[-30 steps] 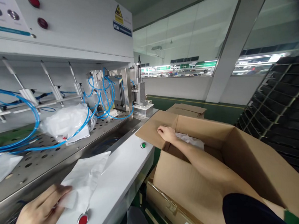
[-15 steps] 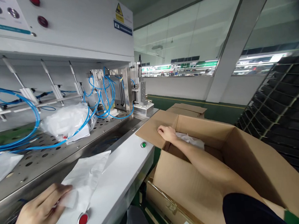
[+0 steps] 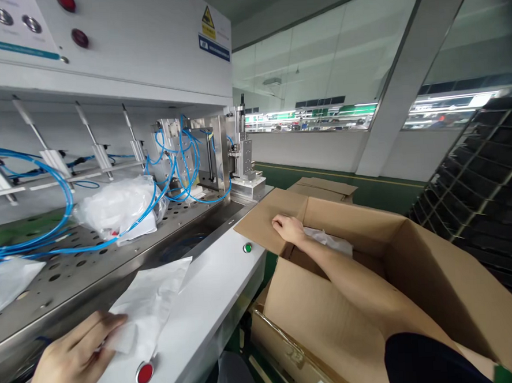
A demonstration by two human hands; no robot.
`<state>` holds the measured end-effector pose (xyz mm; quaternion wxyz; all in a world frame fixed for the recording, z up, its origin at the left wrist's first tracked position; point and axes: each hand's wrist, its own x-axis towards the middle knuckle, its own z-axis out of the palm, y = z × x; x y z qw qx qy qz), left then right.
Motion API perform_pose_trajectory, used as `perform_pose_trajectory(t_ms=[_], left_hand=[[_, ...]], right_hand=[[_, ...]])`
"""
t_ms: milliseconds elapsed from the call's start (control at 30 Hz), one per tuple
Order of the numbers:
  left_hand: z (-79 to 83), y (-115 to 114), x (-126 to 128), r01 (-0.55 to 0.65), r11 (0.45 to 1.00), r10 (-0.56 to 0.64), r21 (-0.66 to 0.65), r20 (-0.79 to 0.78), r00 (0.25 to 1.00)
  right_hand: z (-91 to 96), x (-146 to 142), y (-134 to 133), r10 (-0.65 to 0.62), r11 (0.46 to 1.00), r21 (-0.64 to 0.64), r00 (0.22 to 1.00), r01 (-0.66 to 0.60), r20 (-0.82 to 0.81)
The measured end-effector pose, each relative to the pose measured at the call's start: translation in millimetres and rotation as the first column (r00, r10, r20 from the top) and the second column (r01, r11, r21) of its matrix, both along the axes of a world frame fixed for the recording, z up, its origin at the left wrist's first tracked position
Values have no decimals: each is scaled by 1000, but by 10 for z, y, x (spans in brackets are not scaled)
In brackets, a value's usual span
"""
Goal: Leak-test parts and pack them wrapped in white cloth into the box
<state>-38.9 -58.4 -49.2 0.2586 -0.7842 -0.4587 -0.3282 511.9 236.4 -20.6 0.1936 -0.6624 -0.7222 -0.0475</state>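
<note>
My left hand [image 3: 77, 355] pinches the near corner of a white plastic bag [image 3: 152, 293]. The bag lies crumpled over the machine's white front ledge, its far end pointing away from me. A red button [image 3: 144, 373] sits just beside the bag's near end. Over at the right, my right hand [image 3: 288, 229] is curled into a loose fist on the flap of an open cardboard box [image 3: 324, 317], and no object shows in it. My right forearm crosses the box opening. Partly behind that arm, a white plastic bag [image 3: 331, 243] lies inside the box.
On the perforated metal bed rest a bulky clear plastic bag [image 3: 120, 208] and another bag [image 3: 10, 284]. Blue air hoses [image 3: 60, 192] loop over the bed. A green button [image 3: 247, 248] is on the ledge. Dark racks [image 3: 480, 166] stand right; another carton [image 3: 323, 189] is behind the box.
The whole view has shifted slightly, with the scene a little further right. Both hands keep their places on the bag and the box flap.
</note>
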Motion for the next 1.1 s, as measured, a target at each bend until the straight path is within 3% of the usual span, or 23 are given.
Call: perform_pose_trajectory(t_ms=[1100], left_hand=[[-81,23,-59,3,1000,-3,-20,-15,1000]], right_hand=[[25,-8,-27,1,1000,2,1000,-1,-21]])
